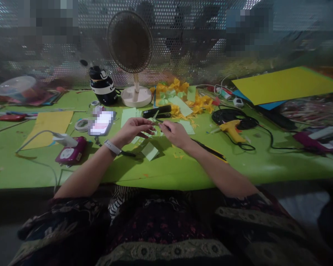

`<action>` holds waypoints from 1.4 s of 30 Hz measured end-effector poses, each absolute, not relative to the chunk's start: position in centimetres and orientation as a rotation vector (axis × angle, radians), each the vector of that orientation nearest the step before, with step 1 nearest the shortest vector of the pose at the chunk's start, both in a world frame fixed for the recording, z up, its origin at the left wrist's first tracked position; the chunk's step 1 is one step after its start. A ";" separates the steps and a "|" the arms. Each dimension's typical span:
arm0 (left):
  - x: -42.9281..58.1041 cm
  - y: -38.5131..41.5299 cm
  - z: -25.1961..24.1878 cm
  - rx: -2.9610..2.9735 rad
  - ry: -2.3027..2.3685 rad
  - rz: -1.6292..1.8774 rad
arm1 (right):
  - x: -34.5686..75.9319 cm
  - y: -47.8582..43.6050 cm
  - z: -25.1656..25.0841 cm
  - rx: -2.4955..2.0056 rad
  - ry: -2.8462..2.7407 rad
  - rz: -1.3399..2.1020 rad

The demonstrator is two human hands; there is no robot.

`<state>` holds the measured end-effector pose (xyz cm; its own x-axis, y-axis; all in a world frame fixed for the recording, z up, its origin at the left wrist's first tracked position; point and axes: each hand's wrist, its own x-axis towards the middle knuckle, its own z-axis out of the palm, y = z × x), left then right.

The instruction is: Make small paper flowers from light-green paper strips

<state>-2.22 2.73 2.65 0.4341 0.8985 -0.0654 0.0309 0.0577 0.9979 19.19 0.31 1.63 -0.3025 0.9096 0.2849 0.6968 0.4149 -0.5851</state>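
Observation:
Above the middle of the table, my left hand [133, 130] pinches a small pale green paper piece [155, 117] between its fingertips. Close on its right, my right hand [175, 133] is closed around a slim dark tool [163, 123], its tip near the paper; its exact kind is hard to make out. A loose pale green paper square [150, 151] lies just below the hands. Behind them rests a black stapler [157, 111], beside a stack of green paper [128, 116]. A black and yellow utility knife [211, 150] lies under my right forearm.
Yellow paper flowers [180, 87] are heaped at the back, near a fan [135, 96] and a dark bottle [103, 87]. Rightward are a yellow glue gun [233, 131] and yellow sheets [288, 85]. Leftward lie a phone [102, 123] and a purple power adapter [71, 150] with a cable.

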 end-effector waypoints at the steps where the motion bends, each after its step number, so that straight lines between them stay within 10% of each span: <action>1: -2.2 2.7 2.6 1.359 0.908 0.825 | 19.2 0.3 1.7 -1.353 -2.092 0.479; 42: -1.6 2.2 2.4 1.502 0.892 0.957 | 19.7 0.3 2.0 -1.103 -2.097 0.730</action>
<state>-1.62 2.22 2.35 0.3925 0.9141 0.1015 0.0371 -0.1260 0.9913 19.66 0.31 2.00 -0.4343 0.8542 0.2859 0.4923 0.4908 -0.7188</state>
